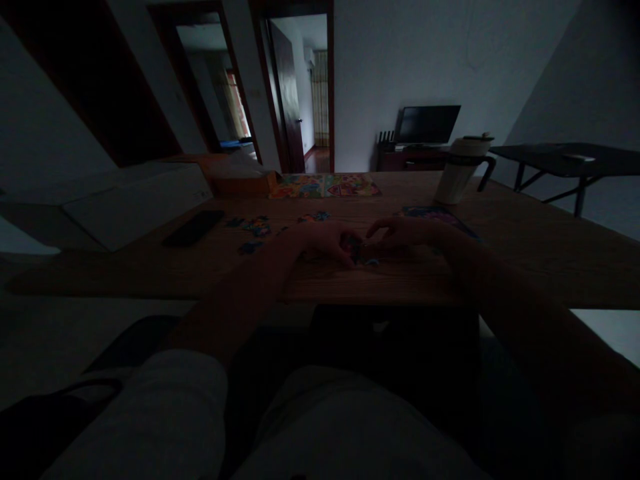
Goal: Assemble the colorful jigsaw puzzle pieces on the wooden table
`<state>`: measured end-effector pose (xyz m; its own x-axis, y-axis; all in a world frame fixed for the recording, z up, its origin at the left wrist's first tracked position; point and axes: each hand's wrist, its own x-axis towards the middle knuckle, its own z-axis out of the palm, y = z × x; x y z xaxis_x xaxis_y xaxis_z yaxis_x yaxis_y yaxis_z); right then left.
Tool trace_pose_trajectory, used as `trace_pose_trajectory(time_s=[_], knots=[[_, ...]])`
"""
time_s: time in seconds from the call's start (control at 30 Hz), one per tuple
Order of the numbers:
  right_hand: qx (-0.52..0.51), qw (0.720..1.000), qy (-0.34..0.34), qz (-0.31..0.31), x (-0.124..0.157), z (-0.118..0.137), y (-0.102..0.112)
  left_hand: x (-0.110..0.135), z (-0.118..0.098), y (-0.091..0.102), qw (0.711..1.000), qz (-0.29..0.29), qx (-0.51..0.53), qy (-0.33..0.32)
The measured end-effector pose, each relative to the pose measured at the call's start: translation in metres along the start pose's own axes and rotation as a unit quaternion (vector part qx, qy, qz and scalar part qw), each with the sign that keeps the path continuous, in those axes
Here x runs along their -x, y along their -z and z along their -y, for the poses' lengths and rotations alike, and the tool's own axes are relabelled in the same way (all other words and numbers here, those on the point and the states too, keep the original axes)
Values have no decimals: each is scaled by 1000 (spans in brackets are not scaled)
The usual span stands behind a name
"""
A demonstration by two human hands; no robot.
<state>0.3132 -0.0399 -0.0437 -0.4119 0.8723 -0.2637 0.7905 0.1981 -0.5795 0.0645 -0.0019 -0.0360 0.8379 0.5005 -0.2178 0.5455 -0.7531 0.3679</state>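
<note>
On the long brown wooden table [525, 247], near its front edge, the two hands are brought together. The left hand [327, 243] is curled, with the fingers bent down toward the table top, and the right hand [400, 235] is placed just beside it, its fingertips turned to the left hand. Between the two hands a small cluster of colourful jigsaw puzzle pieces [361, 252] is seen, lying on the wood directly under the fingertips. The pieces seem to be pinched by both hands, but the room is very dark and a firm grip cannot be confirmed.

More loose colourful puzzle pieces [257, 227] are scattered on the table to the left of the left hand, well apart from it. A flat black phone [194, 228] is laid further left. Behind the hands, a bright printed puzzle sheet [325, 185] is spread near the far edge. A tall white tumbler with dark lid and handle [463, 170] stands upright to the right of that sheet. A dark flat screen [427, 125] is seen against the far wall.
</note>
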Motion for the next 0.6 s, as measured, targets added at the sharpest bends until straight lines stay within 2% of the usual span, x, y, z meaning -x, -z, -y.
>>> trace_pose_trajectory(time_s=[0.13,0.3,0.4,0.6], knots=[[-20,999,17,33,1,3,-2,6,-5,4,999,18,-27,8],[-37,998,19,45,0,2,-3,6,-10,1,998,0,-49,25],[-19,998,30,43,-3,-1,-4,5,-12,-1,998,-20,-54,27],[57,996,69,25,-2,5,-6,5,-12,-1,999,-23,-35,29]])
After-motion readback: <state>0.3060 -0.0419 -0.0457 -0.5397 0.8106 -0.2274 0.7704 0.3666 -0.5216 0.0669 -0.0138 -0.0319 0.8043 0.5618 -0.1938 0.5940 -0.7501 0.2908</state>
